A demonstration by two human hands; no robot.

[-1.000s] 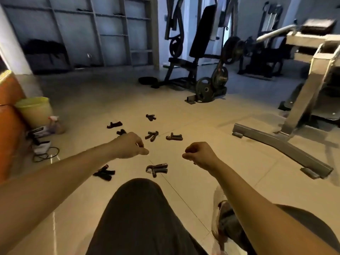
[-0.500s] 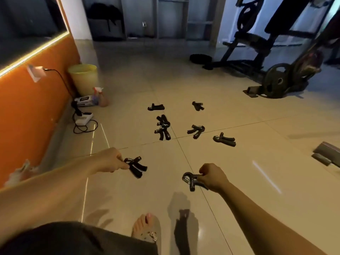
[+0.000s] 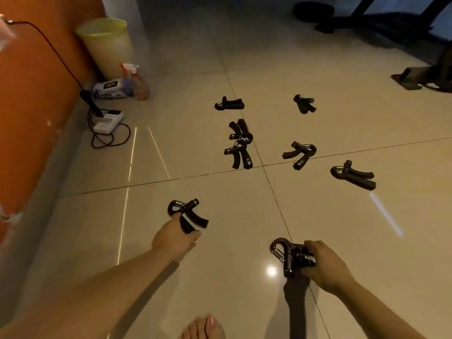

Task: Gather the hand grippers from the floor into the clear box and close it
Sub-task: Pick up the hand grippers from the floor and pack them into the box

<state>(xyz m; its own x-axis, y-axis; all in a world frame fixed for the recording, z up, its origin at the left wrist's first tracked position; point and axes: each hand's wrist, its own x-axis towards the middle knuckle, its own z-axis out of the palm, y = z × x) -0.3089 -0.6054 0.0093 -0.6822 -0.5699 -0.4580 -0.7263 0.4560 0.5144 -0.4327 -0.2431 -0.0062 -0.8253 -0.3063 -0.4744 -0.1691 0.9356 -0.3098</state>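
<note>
Glossy, smooth tiles cover the floor (image 3: 220,241); the hand grippers (image 3: 352,176) look matt black plastic with shiny metal springs (image 3: 277,253).

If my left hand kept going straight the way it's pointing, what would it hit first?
Probably the black spring hand gripper lying by the tile seam. Your left hand, gripping another black hand gripper, points up-right across beige tiled floor toward it, though depth is unclear.

Your bare left forearm (image 3: 102,287) and bare right forearm (image 3: 376,309) run uncovered to the picture's lower edge, smooth and lean. Your left hand (image 3: 175,237) and right hand (image 3: 326,265) are bare too. Your bare foot (image 3: 203,327) shows rounded toes; a pale pinkish streak on one is too blurred to identify.
</note>
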